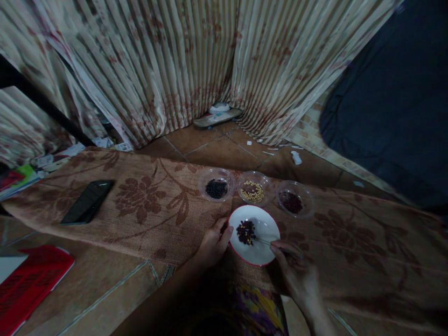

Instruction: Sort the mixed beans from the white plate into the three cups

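My left hand (214,241) grips the left rim of a white bowl (265,219) edged in red, thumb on the rim. A small heap of mixed beans (246,232), dark ones with some yellow, lies in the bowl's left half. My right hand (297,268) is closed on the handle of a spoon (263,241), whose tip meets the heap. Just beyond the bowl stand three clear plastic cups: one with black beans (216,188), one with yellow beans (252,192), one with dark red beans (291,202).
A phone (87,201) lies on the left of the cloth-covered table (182,233). Striped curtains (196,60) hang behind it, with a skateboard (217,118) and white scraps (296,157) on the tiled floor. A red bag (38,275) is at lower left, dark fabric (388,102) at right.
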`<state>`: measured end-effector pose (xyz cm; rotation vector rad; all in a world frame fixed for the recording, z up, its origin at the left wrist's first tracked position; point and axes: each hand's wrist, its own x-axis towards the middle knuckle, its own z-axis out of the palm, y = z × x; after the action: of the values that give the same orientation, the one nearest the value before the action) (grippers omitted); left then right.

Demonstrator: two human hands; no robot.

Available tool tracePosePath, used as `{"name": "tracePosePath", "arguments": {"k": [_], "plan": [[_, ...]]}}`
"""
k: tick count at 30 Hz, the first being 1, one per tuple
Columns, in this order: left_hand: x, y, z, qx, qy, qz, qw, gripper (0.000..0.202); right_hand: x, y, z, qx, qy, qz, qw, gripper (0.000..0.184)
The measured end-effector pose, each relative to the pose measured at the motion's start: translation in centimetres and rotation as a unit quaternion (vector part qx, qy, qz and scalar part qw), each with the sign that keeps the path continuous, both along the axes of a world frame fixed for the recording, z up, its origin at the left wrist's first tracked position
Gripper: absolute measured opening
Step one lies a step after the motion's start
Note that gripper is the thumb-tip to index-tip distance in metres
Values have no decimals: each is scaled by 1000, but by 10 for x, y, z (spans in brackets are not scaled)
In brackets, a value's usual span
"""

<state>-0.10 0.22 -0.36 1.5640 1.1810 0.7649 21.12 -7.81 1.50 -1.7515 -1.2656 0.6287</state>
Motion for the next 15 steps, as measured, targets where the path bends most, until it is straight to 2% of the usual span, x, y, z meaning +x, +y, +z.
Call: {"name": "tracePosePath", "arguments": {"k": [7,15], "plan": [[0,0,-1,-2,4,2,1000,36,-1,-1,1,-5,2,-4,1000,24],[0,0,-2,-10,8,11,1000,36,2,-1,-6,-3,17,-35,999,24]]}}
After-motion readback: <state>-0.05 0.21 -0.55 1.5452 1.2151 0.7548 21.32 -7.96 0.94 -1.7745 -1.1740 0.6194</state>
